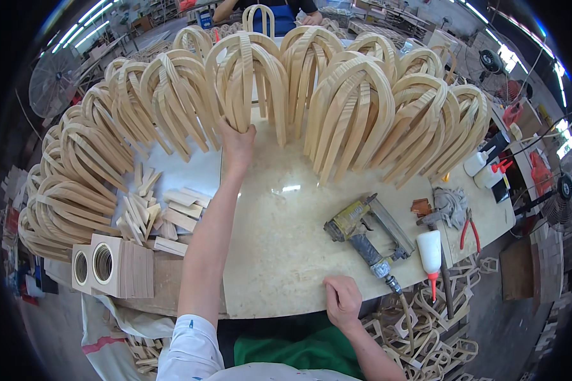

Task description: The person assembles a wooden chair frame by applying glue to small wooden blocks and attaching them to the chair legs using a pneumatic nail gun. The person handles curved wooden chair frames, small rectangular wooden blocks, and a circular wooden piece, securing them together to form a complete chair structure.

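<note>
My left hand reaches across the table with its fingers closed around the lower leg of an arched wooden frame. That frame stands upright in a curved row of similar nested pale wooden arches. At the table's front edge rests my right hand, curled closed; nothing shows in it. Beyond it lies a yellow and black nail gun on its side, its air hose running down over the edge. A white glue bottle with a red tip lies right of the nail gun.
Left of my arm are loose wood strips and stacked square wooden pieces with round holes. Red-handled pliers, a grey rag and more bottles sit right. Wooden frames pile below. Another person is opposite.
</note>
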Action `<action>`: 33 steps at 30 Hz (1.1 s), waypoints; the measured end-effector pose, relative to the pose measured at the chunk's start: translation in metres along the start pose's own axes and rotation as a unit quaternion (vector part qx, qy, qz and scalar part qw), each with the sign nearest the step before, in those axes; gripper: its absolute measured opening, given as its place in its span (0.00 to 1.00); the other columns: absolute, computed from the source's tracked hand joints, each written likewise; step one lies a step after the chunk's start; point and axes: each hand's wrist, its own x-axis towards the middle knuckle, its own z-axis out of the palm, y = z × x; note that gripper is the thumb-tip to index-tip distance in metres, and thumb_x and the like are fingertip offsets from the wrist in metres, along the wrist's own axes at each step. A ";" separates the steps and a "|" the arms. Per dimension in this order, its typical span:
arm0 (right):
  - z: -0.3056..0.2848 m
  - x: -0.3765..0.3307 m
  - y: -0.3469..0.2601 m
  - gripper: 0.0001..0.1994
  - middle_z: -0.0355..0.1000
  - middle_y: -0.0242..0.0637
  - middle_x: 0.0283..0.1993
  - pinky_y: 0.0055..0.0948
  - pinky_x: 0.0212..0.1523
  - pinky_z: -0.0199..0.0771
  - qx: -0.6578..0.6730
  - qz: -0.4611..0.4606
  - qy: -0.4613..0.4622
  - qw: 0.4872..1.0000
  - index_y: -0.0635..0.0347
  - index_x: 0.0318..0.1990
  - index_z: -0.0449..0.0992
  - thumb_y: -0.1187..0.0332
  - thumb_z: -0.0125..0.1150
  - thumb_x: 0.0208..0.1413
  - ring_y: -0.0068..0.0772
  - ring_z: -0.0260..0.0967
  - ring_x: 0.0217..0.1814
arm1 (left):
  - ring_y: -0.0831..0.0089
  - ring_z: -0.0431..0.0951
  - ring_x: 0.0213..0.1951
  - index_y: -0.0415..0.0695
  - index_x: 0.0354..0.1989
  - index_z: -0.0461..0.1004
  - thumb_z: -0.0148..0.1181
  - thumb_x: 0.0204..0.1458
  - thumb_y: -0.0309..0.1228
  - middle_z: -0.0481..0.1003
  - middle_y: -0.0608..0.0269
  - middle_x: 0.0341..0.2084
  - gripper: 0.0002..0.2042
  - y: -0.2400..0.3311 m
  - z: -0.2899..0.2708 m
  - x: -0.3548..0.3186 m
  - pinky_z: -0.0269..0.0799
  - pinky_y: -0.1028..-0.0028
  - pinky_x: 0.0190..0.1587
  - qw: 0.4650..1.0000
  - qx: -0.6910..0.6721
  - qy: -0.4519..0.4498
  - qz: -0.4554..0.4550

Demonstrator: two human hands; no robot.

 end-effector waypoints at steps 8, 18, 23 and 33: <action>0.001 -0.002 -0.002 0.07 0.74 0.43 0.32 0.35 0.36 0.73 0.000 -0.007 0.011 1.000 0.65 0.33 0.76 0.84 0.60 0.45 0.46 0.73 0.35 | 0.55 0.70 0.42 0.35 0.49 0.59 0.62 0.44 0.25 0.68 0.47 0.39 0.24 0.006 -0.020 -0.045 0.65 0.62 0.48 0.997 -0.043 0.063 0.026; 0.002 -0.004 -0.002 0.07 0.73 0.43 0.31 0.35 0.36 0.72 -0.012 -0.028 0.033 0.999 0.64 0.34 0.76 0.82 0.60 0.46 0.44 0.72 0.34 | 0.64 0.69 0.43 0.36 0.51 0.57 0.62 0.46 0.26 0.66 0.52 0.41 0.25 0.051 -0.069 -0.142 0.65 0.67 0.49 0.997 -0.062 -0.014 -0.041; 0.005 -0.007 0.000 0.06 0.73 0.42 0.31 0.35 0.35 0.72 -0.012 -0.034 0.045 0.998 0.63 0.34 0.76 0.81 0.60 0.48 0.44 0.72 0.34 | 0.57 0.66 0.52 0.35 0.54 0.57 0.64 0.45 0.24 0.64 0.46 0.48 0.28 0.076 -0.077 -0.158 0.61 0.65 0.55 0.994 -0.097 -0.052 -0.021; 0.008 -0.006 0.000 0.05 0.74 0.42 0.32 0.36 0.37 0.72 -0.038 -0.051 0.059 0.996 0.63 0.34 0.76 0.78 0.60 0.49 0.44 0.72 0.36 | 0.53 0.76 0.45 0.35 0.49 0.62 0.67 0.43 0.27 0.74 0.46 0.42 0.26 0.049 -0.109 -0.157 0.70 0.63 0.47 0.977 -0.011 -0.205 -0.064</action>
